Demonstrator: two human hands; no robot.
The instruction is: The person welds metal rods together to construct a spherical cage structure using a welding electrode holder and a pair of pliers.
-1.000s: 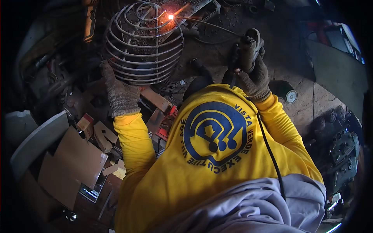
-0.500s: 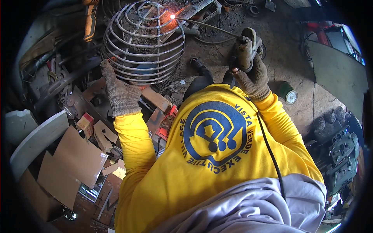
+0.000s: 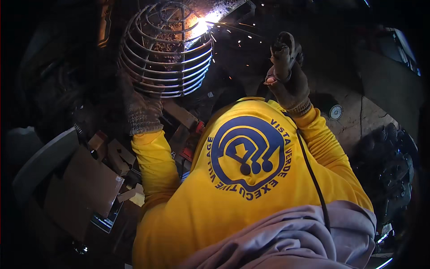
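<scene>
A round cage of bent metal rods [image 3: 182,74] stands ahead of me, rings joined by crossing ribs. My gloved left hand [image 3: 144,107] grips its near left edge; some fingers are lost in shadow behind the bars. In my gloved right hand [image 3: 293,87] is a welding electrode holder [image 3: 282,56], held to the right of the cage. A thin welding rod [image 3: 239,29] runs from it toward the cage's upper right side. At the rod's tip a bright white arc [image 3: 202,26] burns against the bars, throwing sparks rightward and down. Glare hides the joint itself.
Cut cardboard [image 3: 92,184] and a curved pale panel [image 3: 45,161] lie at the left. A red crate [image 3: 187,152] sits beside my left forearm. Beyond my right forearm are a round can [image 3: 333,111] and dark machine parts [image 3: 392,179]. A power tool [image 3: 105,22] hangs upper left.
The small orange glow at the rod's tip has become a bright arc with flying sparks. The surroundings look much darker. Both hands and the cage stay nearly in place.
</scene>
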